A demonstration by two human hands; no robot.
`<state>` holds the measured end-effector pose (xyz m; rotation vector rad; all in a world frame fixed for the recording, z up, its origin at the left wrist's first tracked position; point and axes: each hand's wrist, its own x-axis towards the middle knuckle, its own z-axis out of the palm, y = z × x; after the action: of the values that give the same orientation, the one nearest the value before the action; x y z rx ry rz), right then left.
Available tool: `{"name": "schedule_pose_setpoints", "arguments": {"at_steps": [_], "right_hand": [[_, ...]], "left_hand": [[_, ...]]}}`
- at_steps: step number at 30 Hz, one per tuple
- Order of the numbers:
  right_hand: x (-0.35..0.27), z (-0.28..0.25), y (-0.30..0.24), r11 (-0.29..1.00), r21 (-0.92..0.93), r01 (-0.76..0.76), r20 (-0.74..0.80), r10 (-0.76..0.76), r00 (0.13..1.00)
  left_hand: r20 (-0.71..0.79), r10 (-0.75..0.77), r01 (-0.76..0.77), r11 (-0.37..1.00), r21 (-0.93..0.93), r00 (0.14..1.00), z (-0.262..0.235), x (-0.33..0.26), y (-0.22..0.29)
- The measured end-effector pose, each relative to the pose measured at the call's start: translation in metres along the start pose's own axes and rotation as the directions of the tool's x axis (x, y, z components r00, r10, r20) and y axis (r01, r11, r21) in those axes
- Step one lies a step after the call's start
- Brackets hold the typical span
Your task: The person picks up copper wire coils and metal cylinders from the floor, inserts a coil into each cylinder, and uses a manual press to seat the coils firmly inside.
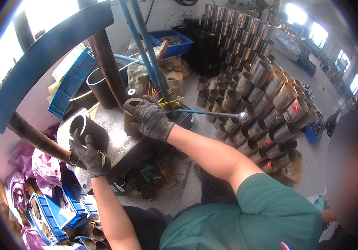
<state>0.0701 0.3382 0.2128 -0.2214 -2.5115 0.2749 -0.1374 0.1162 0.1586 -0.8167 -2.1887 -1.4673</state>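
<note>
My right hand point(153, 119), in a dark grey work glove, is closed around the side of a brownish metal sleeve point(132, 124). The sleeve stands upright on a metal machine table point(122, 143). My left hand point(88, 156), gloved alike, has its fingers stretched apart against the near side of a wide, thick-walled metal cylinder point(97, 132). A small ring-shaped part point(104, 159) shows by that palm; whether the hand touches it I cannot tell. Behind the cylinder stands another thick dark cylinder point(104, 93). A lever with a shiny ball end point(242, 117) passes beyond my right wrist.
A curved blue frame point(49, 58) and dark posts point(108, 66) rise around the table. Many metal sleeves point(266, 104) are stacked on the floor at right. Blue crates point(56, 212) and purple bags point(45, 168) lie at lower left. Another person point(349, 179) is at far right.
</note>
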Motion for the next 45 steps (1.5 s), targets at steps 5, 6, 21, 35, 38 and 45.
{"name": "schedule_pose_setpoints", "arguments": {"at_steps": [5,6,21,35,38,45], "right_hand": [[0.009,0.014,-0.007,0.997,0.033,0.075,-0.172,-0.068,0.983],[0.006,0.017,-0.008,0.993,0.062,0.101,-0.195,-0.087,0.977],[-0.016,0.009,-0.010,0.943,0.308,0.129,-0.331,-0.021,0.943],[-0.078,-0.023,-0.003,0.728,0.616,-0.301,0.384,0.056,0.922],[-0.081,-0.023,-0.006,0.609,0.680,-0.407,0.455,0.085,0.886],[-0.082,-0.033,-0.019,0.092,0.572,-0.815,0.808,0.107,0.579]], "left_hand": [[0.252,-0.082,0.178,0.905,-0.387,0.964,-0.014,-0.015,-0.007],[0.284,-0.106,0.195,0.932,-0.305,0.953,-0.020,-0.023,-0.005],[0.350,0.010,-0.224,0.785,0.578,0.937,-0.044,-0.084,0.009],[0.480,0.013,0.025,0.997,-0.073,0.877,-0.043,-0.102,0.108],[0.461,0.119,0.062,0.931,-0.359,0.879,-0.022,-0.116,0.086],[0.667,0.002,0.506,0.650,-0.567,0.745,-0.007,-0.131,0.108]]}}
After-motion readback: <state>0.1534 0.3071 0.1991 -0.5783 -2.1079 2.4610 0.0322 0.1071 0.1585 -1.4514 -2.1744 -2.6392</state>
